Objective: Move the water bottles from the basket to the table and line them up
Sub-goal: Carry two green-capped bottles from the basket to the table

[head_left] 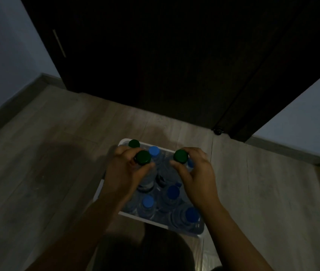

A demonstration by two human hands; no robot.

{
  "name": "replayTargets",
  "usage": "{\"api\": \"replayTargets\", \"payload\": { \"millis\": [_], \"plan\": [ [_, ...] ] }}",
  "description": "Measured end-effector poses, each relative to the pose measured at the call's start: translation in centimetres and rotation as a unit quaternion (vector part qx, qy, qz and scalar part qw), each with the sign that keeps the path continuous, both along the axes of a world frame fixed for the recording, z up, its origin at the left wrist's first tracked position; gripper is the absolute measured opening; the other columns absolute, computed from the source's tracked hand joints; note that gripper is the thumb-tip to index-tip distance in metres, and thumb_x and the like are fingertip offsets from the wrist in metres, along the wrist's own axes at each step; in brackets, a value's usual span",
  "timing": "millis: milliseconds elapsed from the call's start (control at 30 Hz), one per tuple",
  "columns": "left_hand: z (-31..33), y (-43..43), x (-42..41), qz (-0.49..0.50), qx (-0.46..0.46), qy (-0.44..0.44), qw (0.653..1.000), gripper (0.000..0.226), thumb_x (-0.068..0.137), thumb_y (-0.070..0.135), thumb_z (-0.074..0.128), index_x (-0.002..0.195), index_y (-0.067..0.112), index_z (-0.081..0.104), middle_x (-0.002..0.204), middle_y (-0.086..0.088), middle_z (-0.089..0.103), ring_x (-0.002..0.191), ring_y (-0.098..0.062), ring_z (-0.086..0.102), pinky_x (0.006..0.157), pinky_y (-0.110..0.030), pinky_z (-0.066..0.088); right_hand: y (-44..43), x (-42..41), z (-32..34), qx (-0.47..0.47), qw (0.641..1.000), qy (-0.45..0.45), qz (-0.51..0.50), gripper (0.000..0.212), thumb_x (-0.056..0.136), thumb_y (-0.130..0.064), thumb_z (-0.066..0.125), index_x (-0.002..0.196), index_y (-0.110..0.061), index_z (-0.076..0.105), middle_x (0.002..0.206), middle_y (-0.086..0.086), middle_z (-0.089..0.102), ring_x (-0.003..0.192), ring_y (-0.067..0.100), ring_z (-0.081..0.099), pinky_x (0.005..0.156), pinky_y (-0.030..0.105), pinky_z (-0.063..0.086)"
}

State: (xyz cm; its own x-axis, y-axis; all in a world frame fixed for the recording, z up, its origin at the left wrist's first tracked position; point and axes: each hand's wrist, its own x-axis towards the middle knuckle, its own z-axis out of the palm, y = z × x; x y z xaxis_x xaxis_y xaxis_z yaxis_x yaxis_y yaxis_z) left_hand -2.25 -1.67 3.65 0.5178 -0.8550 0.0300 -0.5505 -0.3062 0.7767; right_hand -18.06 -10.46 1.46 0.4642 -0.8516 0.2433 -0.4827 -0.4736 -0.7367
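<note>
L hand [124, 169]: fingers pinching green-cap bottle [143, 157] neck
R hand [197, 173]: fingers pinching 2nd green-cap bottle [180, 156]
Basket [155, 222]: white, frame center, on floor [47, 153], blue-cap bottles [147, 202] inside

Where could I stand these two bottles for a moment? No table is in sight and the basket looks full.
Bare floor left of the white basket, out to the skirting, is free, as is the floor right of it. The strip between the basket and the dark door is narrower. Inside, capped bottles crowd together; the left hand and right hand each grip a green-capped one.
</note>
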Motion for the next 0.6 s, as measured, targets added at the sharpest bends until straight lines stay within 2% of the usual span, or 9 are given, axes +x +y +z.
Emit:
{"api": "replayTargets", "payload": {
  "millis": [100, 233, 333, 433, 500, 600],
  "plan": [
    [1.5, 0.2, -0.3, 0.036, -0.041, 0.053, 0.997, 0.031, 0.081, 0.025, 0.071, 0.107, 0.01, 0.064, 0.112, -0.006, 0.055, 0.099, -0.017, 0.056, 0.085, -0.025, 0.049, 0.0, 0.1, 1.0, 0.011, 0.997, -0.073, 0.018, 0.017, 0.089, -0.021, 0.065, 0.104, -0.012, 0.061, 0.099, -0.003, 0.059, 0.091, 0.003, 0.054, 0.082, 0.008, 0.038],
    [3.2, 0.3, -0.5, 0.037, -0.106, 0.154, 0.982, 0.022, 0.086, 0.021, 0.065, 0.102, 0.007, 0.062, 0.102, -0.008, 0.058, 0.091, -0.016, 0.058, 0.071, -0.013, 0.046, 0.5, 0.5, 2.5, 0.034, 0.985, -0.171, 0.005, 0.024, 0.092, -0.027, 0.057, 0.11, -0.013, 0.06, 0.096, -0.014, 0.065, 0.091, -0.002, 0.061, 0.075, 0.007, 0.044],
    [4.2, 0.4, -0.6, 0.003, -0.155, 0.21, 0.965, 0.021, 0.087, 0.022, 0.061, 0.096, 0.003, 0.06, 0.086, -0.014, 0.06, 0.08, -0.021, 0.059, 0.067, -0.02, 0.049, 0.6, 0.8, 4.1, 0.035, 0.971, -0.235, -0.005, 0.028, 0.092, -0.032, 0.056, 0.113, -0.015, 0.06, 0.1, -0.012, 0.067, 0.095, 0.005, 0.064, 0.08, 0.021, 0.051],
    [5.2, 0.5, -0.6, 0.008, -0.181, 0.213, 0.96, 0.023, 0.086, 0.035, 0.062, 0.096, 0.013, 0.062, 0.088, -0.008, 0.065, 0.085, -0.02, 0.063, 0.072, -0.032, 0.054, 0.7, 1.3, 6.4, 0.038, 0.956, -0.291, 0.004, 0.017, 0.091, -0.035, 0.052, 0.107, -0.029, 0.057, 0.096, -0.014, 0.064, 0.091, 0.008, 0.062, 0.08, 0.028, 0.052],
    [6.1, 0.5, -0.3, 0.014, -0.192, 0.202, 0.96, 0.022, 0.084, 0.042, 0.059, 0.094, 0.022, 0.061, 0.085, -0.002, 0.065, 0.081, -0.017, 0.064, 0.069, -0.033, 0.054, 0.8, 1.6, 7.9, 0.024, 0.951, -0.309, 0.01, 0.014, 0.092, -0.034, 0.051, 0.103, -0.028, 0.056, 0.091, -0.01, 0.062, 0.087, 0.008, 0.06, 0.077, 0.025, 0.05],
    [7.9, 0.2, 0.1, 0.013, -0.212, 0.189, 0.959, 0.023, 0.083, 0.049, 0.052, 0.091, 0.029, 0.06, 0.082, 0.004, 0.064, 0.078, -0.014, 0.063, 0.068, -0.034, 0.053, 0.6, 1.9, 10.3, 0.008, 0.948, -0.317, 0.001, 0.02, 0.093, -0.035, 0.049, 0.101, -0.018, 0.057, 0.086, -0.002, 0.06, 0.081, 0.011, 0.058, 0.073, 0.025, 0.048]
  ]
}}
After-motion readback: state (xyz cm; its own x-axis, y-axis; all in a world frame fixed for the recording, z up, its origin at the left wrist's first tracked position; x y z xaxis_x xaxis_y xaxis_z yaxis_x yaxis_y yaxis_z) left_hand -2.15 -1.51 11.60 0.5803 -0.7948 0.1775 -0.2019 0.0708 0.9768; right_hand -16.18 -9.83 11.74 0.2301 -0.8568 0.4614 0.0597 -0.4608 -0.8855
